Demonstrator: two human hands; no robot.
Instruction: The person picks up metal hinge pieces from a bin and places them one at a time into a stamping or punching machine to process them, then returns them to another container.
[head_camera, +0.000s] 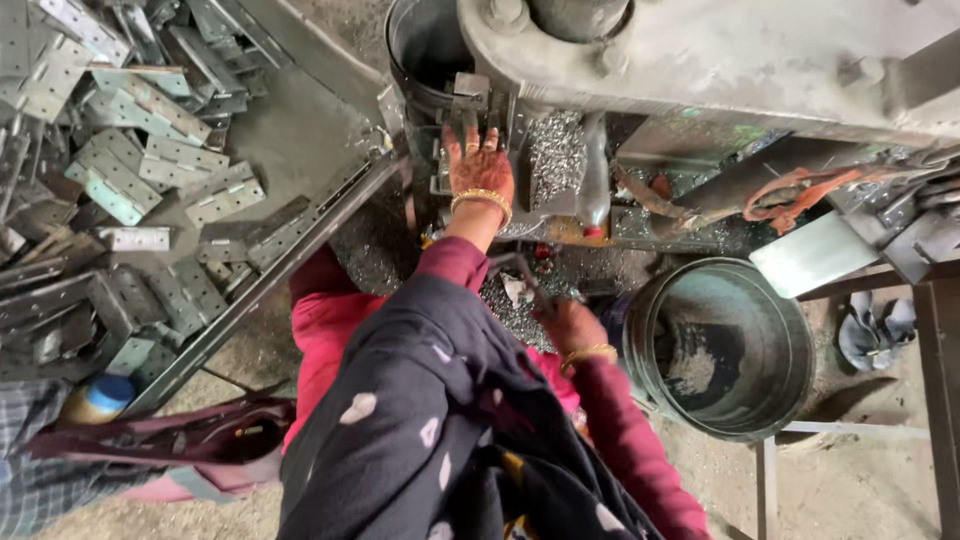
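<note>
Left hand (478, 165) presses the metal plate (468, 100); right hand (568, 322) apart.

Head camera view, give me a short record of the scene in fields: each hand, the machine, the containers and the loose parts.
left hand: stretched forward, fingers spread on the metal fixture of the press machine
right hand: low beside the body, over a heap of small metal scrap; grip unclear
containers: round metal drum at right, nearly empty
loose parts: pile of perforated metal plates at left
other: blue-capped bottle bottom left
</note>
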